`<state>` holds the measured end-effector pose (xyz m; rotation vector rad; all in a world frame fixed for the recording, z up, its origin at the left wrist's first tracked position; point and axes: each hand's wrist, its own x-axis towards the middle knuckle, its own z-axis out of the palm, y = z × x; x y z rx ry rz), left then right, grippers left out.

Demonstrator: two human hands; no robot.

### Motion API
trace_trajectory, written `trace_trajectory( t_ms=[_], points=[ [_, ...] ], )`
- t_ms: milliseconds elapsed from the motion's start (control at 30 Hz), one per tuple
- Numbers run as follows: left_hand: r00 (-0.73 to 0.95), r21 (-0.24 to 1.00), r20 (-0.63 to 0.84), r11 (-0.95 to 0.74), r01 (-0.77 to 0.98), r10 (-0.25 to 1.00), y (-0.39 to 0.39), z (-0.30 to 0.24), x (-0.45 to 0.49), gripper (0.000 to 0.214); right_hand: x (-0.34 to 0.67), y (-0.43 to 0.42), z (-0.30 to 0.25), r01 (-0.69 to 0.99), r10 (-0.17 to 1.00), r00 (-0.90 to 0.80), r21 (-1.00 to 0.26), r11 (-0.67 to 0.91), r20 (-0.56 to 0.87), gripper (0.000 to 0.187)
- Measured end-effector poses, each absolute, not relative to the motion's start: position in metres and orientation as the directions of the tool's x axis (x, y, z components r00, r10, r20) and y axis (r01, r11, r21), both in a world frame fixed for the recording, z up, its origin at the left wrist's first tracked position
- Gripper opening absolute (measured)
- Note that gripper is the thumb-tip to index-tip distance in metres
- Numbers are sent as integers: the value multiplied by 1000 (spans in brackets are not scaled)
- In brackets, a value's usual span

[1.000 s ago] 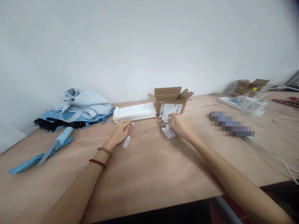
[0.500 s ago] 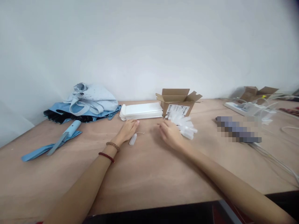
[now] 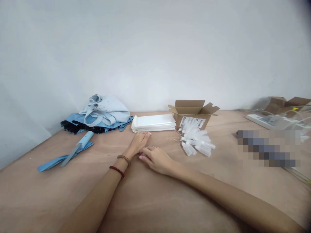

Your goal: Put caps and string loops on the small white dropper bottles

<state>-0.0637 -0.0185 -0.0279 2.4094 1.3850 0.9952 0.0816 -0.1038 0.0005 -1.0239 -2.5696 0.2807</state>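
Note:
My left hand [image 3: 139, 144] lies flat on the table with its fingers stretched out, just in front of a stack of white paper sleeves [image 3: 154, 122]. Close beside it, my right hand [image 3: 156, 159] has its fingers bent over a small translucent plastic tube [image 3: 143, 154], mostly hidden under them. A thin string shows near those fingers. To the right lies a loose pile of similar translucent tubes [image 3: 194, 139] with strings, in front of an open cardboard box [image 3: 204, 122].
A folded light-blue cloth bag [image 3: 109, 110] rests on a blue umbrella [image 3: 85, 139] at the left. At the right are a pixelated object [image 3: 264, 147], a white power strip [image 3: 259, 120] with cables, and another cardboard box [image 3: 279, 105]. A white wall [image 3: 155, 48] stands behind.
My right hand has moved left from beside the tube pile onto the single tube near my left hand. My left hand stays by the stack. The view has turned slightly left and up.

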Motion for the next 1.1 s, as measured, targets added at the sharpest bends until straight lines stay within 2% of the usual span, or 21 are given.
trace_trajectory(
  t_ms=[167, 300, 700, 900, 1100],
  points=[
    [302, 476, 463, -521, 709, 834, -25, -21, -64, 42, 95, -112, 0, 658, 685, -693, -190, 729, 225, 30],
    [287, 469, 472, -513, 719, 834, -28, -18, -63, 30, 124, -122, 2, 696, 711, -677, -150, 702, 189, 28],
    [336, 457, 415, -513, 727, 846, 5, -23, -38, 30, 156, -121, -15, 716, 717, -557, -195, 670, 419, 18],
    [318, 447, 410, -493, 747, 855, 7, -25, -31, 22, 168, -118, -7, 682, 734, -450, -335, 650, 509, 13],
    [299, 511, 403, -483, 711, 865, -6, -23, -35, 18, 169, -117, -2, 616, 791, -379, -508, 602, 480, 12]
  ],
)
